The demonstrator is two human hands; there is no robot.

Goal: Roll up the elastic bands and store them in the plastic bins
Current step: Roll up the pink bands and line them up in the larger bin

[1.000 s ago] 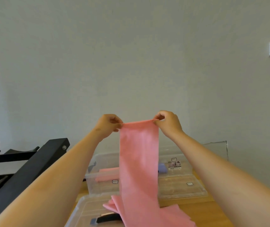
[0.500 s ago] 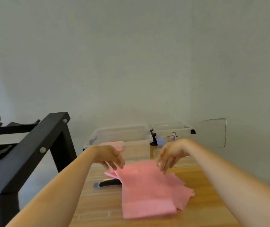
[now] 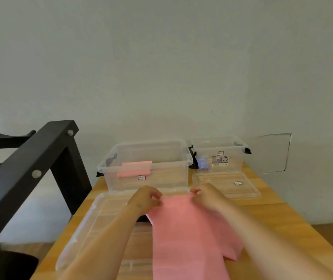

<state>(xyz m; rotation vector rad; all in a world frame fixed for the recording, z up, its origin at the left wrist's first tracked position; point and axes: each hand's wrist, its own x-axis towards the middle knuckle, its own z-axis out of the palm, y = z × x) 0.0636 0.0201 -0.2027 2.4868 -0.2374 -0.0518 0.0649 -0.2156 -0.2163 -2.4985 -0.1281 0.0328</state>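
A long pink elastic band [image 3: 185, 237] lies flat on the wooden table, running from its far end toward me. My left hand [image 3: 144, 200] pinches the band's far left corner and my right hand [image 3: 207, 196] pinches its far right corner. Just beyond the hands stands a clear plastic bin [image 3: 147, 168] with a rolled pink band [image 3: 134, 168] inside. A second, smaller clear bin [image 3: 220, 156] at the back right holds a purple roll [image 3: 203, 163].
A clear lid [image 3: 88, 229] lies on the table [image 3: 278, 219] under my left forearm and the band. Another clear lid [image 3: 226, 183] lies in front of the small bin. A black metal frame [image 3: 30, 168] stands at the left. The wall is right behind the bins.
A second ago both hands held the band up high, hanging down. They lowered it onto the table, and now they grip its far end close in front of the big bin.
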